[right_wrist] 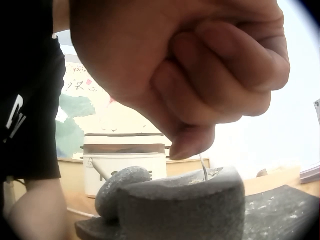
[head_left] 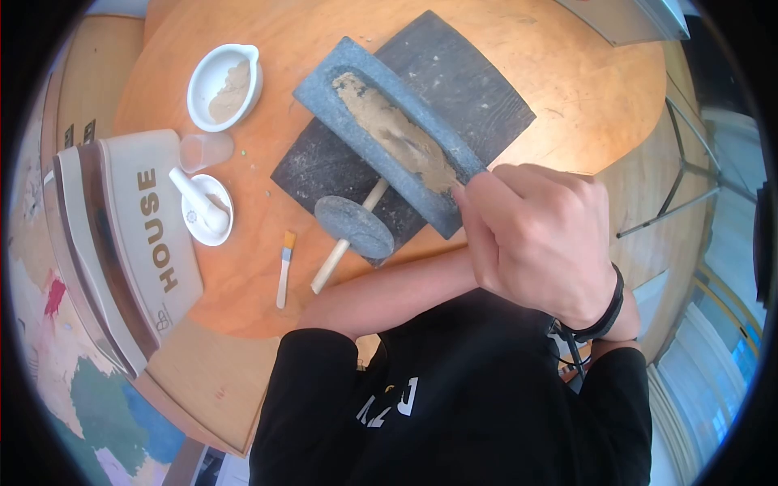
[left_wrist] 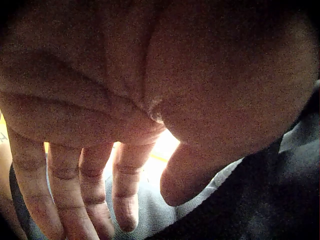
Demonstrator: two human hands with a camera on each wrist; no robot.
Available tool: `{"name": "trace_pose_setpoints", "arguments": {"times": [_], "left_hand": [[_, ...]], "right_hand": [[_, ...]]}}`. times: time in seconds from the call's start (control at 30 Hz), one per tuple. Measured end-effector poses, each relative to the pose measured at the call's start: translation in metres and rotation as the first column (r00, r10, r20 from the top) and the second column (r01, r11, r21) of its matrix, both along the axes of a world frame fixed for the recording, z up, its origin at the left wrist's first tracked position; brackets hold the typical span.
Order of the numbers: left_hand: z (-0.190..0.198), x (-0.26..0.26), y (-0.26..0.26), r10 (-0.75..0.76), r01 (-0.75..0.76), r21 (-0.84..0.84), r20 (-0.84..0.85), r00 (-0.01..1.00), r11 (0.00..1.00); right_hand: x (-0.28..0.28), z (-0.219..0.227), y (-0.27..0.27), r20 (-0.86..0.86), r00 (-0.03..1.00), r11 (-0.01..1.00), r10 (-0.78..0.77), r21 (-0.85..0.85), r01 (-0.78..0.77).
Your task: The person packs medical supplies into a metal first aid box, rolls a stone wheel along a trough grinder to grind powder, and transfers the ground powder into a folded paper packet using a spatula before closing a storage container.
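My right hand [head_left: 539,235], with a black band at its wrist, is curled over the near end of a grey stone trough [head_left: 320,85]. In the right wrist view its thumb and fingers pinch a thin metal tool [right_wrist: 203,167] that reaches down into the trough; the tool's lower end is hidden. Tan powder [head_left: 381,117] lies along the trough's groove. My left forearm crosses below, and its hand is hidden in the head view. The left wrist view shows the left hand [left_wrist: 130,95] with fingers hanging loosely near dark cloth, holding nothing.
Beside the trough a stone roller [head_left: 344,223] with a wooden axle leans on the dark board [head_left: 478,89]. To the left are a brush [head_left: 285,263], a small mortar with pestle [head_left: 212,217], a clear cup [head_left: 194,152], a white bowl [head_left: 203,85] of powder and a HOUSE box [head_left: 162,202].
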State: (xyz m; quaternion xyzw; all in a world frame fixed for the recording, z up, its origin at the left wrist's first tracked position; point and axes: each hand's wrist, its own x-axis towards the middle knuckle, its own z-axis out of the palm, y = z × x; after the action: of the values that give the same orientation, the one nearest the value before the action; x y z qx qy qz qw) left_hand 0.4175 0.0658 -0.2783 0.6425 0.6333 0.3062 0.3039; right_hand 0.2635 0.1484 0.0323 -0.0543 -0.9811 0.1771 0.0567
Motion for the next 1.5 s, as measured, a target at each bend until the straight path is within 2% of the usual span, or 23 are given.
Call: {"name": "trace_pose_setpoints", "arguments": {"times": [0.1, 0.2, 0.3, 0.4, 0.53, 0.63, 0.83, 0.9, 1.03, 1.13, 1.23, 1.43, 1.5], "left_hand": [[0.002, -0.001, -0.001, -0.008, 0.008, 0.002, 0.006, 1.0, 1.0], [0.003, -0.003, 0.0, -0.005, 0.005, 0.004, 0.012, 1.0, 1.0], [0.005, -0.003, 0.0, -0.001, 0.001, 0.005, 0.025, 1.0, 1.0], [0.007, -0.004, 0.0, 0.001, -0.001, 0.007, 0.033, 0.999, 1.0], [0.009, -0.005, 0.0, 0.005, -0.005, 0.01, 0.043, 0.999, 1.0], [0.012, -0.006, 0.0, 0.002, -0.003, 0.012, 0.051, 0.999, 1.0], [0.016, -0.01, 0.001, 0.004, -0.005, 0.02, 0.061, 0.998, 1.0], [0.018, -0.011, 0.0, 0.003, -0.005, 0.022, 0.067, 0.998, 1.0], [0.021, -0.013, 0.001, 0.004, -0.006, 0.028, 0.075, 0.997, 1.0], [0.024, -0.014, 0.0, 0.006, -0.008, 0.031, 0.084, 0.996, 0.999], [0.026, -0.016, 0.0, 0.007, -0.01, 0.034, 0.092, 0.996, 0.999], [0.032, -0.018, 0.0, 0.01, -0.015, 0.042, 0.111, 0.994, 0.999], [0.033, -0.019, 0.0, 0.012, -0.017, 0.042, 0.115, 0.993, 0.999]], "right_hand": [[-0.003, -0.005, 0.003, -0.005, 0.998, 0.997, -0.058, 0.045, 0.058], [0.001, -0.007, 0.003, 0.054, 0.998, 1.0, -0.009, -0.02, 0.011], [0.002, -0.003, 0.003, 0.044, 0.999, 0.997, -0.002, -0.071, 0.005], [0.005, -0.006, 0.005, 0.011, 0.998, 0.998, -0.063, 0.002, 0.063], [0.01, -0.004, 0.001, 0.068, 0.997, 0.999, -0.024, -0.035, 0.027], [0.011, -0.005, 0.003, -0.005, 0.999, 0.998, -0.051, -0.029, 0.051], [0.015, -0.001, 0.001, 0.092, 0.995, 0.999, -0.03, -0.027, 0.033], [0.015, -0.003, 0.004, -0.01, 0.997, 0.997, -0.073, 0.016, 0.073], [0.019, -0.001, -0.001, 0.05, 0.997, 0.998, -0.06, 0.022, 0.059], [0.02, 0.0, -0.001, 0.036, 0.998, 0.999, -0.047, -0.008, 0.047], [0.02, -0.001, -0.001, -0.021, 0.995, 0.994, -0.095, 0.043, 0.096], [0.024, 0.003, -0.002, 0.028, 0.999, 0.997, -0.044, -0.063, 0.046], [0.024, 0.003, -0.001, -0.005, 0.995, 0.994, -0.104, 0.031, 0.104]]}}
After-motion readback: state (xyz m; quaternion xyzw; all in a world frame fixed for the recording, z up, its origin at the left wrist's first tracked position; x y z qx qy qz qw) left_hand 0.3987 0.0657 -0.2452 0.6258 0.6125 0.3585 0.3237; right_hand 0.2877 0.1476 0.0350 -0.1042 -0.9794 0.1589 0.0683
